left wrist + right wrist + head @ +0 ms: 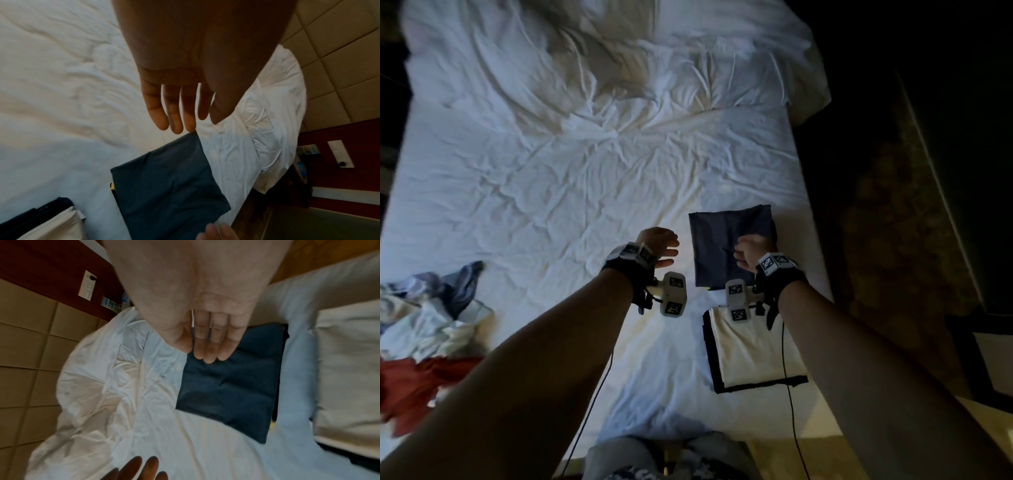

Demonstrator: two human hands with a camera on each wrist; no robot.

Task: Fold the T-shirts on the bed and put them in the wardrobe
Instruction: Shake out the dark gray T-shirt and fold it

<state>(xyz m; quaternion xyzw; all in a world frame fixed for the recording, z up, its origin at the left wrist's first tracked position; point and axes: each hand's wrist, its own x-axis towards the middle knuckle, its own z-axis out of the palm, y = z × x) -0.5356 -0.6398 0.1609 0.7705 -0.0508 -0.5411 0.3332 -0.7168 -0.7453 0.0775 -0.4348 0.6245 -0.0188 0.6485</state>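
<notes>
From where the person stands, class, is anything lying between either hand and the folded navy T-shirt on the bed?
Nothing visible does. The right hand hovers directly over the navy T-shirt; the left hand is beside it with only bare sheet between. The cream folded shirt lies nearer the person, out of the way.

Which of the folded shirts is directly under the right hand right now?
The folded dark blue T-shirt, lying alone farther up the bed. The cream T-shirt sits nearer the person, stacked on a black one, with neither hand over it.
</notes>
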